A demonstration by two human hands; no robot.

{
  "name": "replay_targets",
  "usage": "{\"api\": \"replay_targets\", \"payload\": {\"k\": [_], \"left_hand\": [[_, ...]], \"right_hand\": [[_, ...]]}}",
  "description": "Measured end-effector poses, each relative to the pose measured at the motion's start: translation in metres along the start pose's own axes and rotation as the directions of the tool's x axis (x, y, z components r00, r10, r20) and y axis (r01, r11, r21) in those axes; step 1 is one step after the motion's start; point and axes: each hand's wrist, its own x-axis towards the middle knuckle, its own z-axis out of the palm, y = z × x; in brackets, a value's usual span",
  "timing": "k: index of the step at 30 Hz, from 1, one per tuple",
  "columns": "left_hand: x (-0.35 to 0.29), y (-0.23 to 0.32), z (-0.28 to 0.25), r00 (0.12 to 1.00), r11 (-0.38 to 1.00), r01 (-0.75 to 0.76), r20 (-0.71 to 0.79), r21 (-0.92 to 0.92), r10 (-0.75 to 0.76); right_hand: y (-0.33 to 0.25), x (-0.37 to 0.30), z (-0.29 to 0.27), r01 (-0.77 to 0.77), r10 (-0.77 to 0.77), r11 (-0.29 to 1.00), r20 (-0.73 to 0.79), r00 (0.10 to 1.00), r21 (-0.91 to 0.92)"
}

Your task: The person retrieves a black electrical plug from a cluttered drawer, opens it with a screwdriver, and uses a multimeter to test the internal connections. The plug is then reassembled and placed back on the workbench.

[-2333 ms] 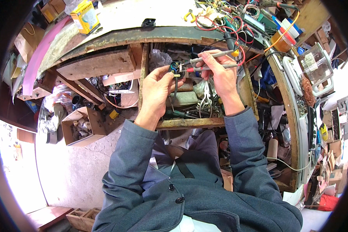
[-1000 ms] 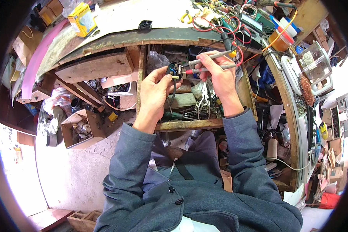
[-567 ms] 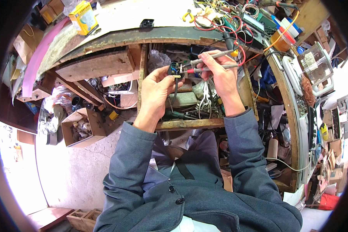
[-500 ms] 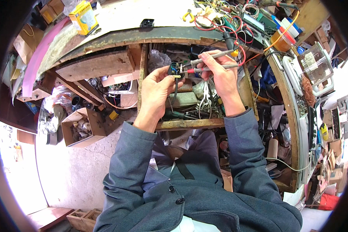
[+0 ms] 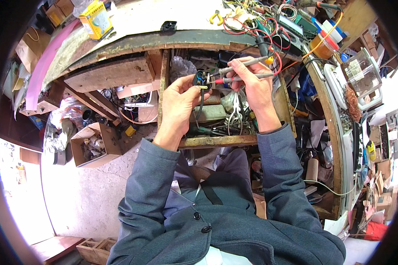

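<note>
Over an open wooden drawer, my left hand [image 5: 180, 99] is closed around a small black electrical part [image 5: 200, 80] with exposed metal contacts and coloured wires; a black cable hangs from it. My right hand [image 5: 252, 84] grips two test probes together, somewhat like chopsticks. One probe has a grey and black body [image 5: 241, 66], the other a red front end [image 5: 225, 80]. Both tips point left and lie at or very near the part's contacts; whether they touch is too small to tell. Pliers [image 5: 235, 115] with pale handles lie in the drawer below my right hand.
The drawer's front edge [image 5: 219, 141] runs below my wrists. On the bench behind are a yellow box [image 5: 95, 20], a black plastic piece [image 5: 168, 26], yellow-handled cutters [image 5: 216, 18] and tangled red leads [image 5: 239, 32]. A cardboard box [image 5: 95, 145] stands at the left. A clear-lidded container [image 5: 360, 73] sits at right.
Almost nothing differs. Both hands keep their places, with the probes still held at the black part; my right hand has shifted only very slightly.
</note>
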Motion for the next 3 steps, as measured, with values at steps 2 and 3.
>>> {"api": "replay_targets", "payload": {"k": [2,3], "left_hand": [[0.0003,0.0002,-0.0002,1.0,1.0,0.003,0.006,-0.003,-0.003],[0.0001,0.0002,-0.0002,1.0,1.0,0.003,0.006,-0.003,-0.003]], "right_hand": [[-0.0005,-0.0002,0.0,0.0,0.0,1.0,-0.001,1.0,-0.006],[-0.0007,-0.0003,-0.0001,0.0,0.0,1.0,-0.003,1.0,-0.01]]}}
